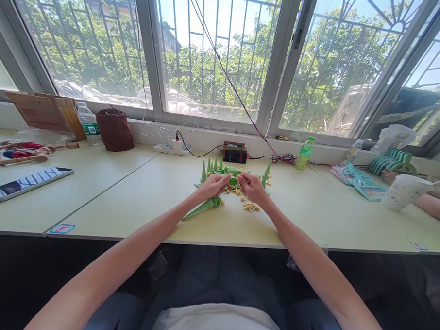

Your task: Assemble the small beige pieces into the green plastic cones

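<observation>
My left hand (214,185) and my right hand (252,187) meet over the middle of the pale table (131,200), both with fingers pinched on a small green plastic piece (233,180) between them. A long green cone-shaped spike (202,208) lies just under my left hand. Several more green spikes (213,165) stand upright behind the hands. Small yellow pegs (251,206) lie scattered below my right hand.
A phone (25,184) lies at the left, with red and wooden toys (19,154) behind it. A brown bag (114,129), water bottle (88,124), power strip (171,147), green bottle (305,153) and black device (235,153) line the window sill side. Another person's arm (435,207) and a paper cup (404,191) are at right.
</observation>
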The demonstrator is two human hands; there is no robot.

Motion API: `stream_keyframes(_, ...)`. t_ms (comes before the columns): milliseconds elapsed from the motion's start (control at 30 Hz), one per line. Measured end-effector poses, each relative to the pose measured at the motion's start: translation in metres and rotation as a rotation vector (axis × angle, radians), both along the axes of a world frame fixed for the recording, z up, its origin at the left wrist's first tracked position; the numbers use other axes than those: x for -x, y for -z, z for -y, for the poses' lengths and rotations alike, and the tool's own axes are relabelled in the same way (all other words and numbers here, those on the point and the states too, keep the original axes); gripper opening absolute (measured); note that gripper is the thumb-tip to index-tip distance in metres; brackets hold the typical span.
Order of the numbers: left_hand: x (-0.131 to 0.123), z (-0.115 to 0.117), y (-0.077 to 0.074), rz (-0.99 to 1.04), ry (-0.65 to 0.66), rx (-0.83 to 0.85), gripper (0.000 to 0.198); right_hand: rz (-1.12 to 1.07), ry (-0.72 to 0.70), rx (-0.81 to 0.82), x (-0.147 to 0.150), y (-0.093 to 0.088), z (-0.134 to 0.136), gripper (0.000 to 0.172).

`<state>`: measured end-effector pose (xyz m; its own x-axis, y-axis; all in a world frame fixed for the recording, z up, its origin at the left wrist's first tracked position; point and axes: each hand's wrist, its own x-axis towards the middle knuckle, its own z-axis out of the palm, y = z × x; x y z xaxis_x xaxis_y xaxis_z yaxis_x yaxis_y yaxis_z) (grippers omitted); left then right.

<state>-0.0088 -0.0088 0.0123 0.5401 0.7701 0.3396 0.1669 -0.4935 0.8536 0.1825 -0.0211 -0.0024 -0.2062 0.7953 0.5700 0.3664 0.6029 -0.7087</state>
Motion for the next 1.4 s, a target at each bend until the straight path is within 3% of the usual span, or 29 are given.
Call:
stream_keyframes(267,-0.002,0.000,0.003,-0.019,-0.120,-0.373,0.037,0.007,-0.004,0.035,-0.001,-0.001,0.000,0.041)
stream_keyframes(567,-0.003,-0.005,0.010,-0.032,-0.214,-0.547,0.027,-0.006,0.008,0.058,0.000,0.002,-0.006,0.043)
stream_keyframes(767,-0.005,-0.007,0.006,-0.007,-0.330,-0.461,0.038,-0.076,0.140,0.000,-0.001,0.003,-0.010,0.044)
stream_keyframes(833,-0.005,-0.007,0.005,-0.019,-0.359,-0.399,0.050,-0.076,0.166,-0.027,-0.002,0.001,-0.007,0.043)
stream_keyframes(1000,-0.007,-0.009,0.006,-0.098,-0.229,-0.233,0.073,0.036,0.103,-0.095,0.000,-0.002,0.001,0.038)
stream_keyframes(1233,-0.003,0.001,-0.001,-0.075,-0.135,-0.160,0.067,0.055,0.057,-0.091,0.003,-0.004,0.005,0.034)
stream_keyframes(1400,-0.002,0.002,-0.001,-0.096,-0.139,-0.264,0.056,0.021,0.046,-0.041,0.002,-0.001,0.001,0.036)
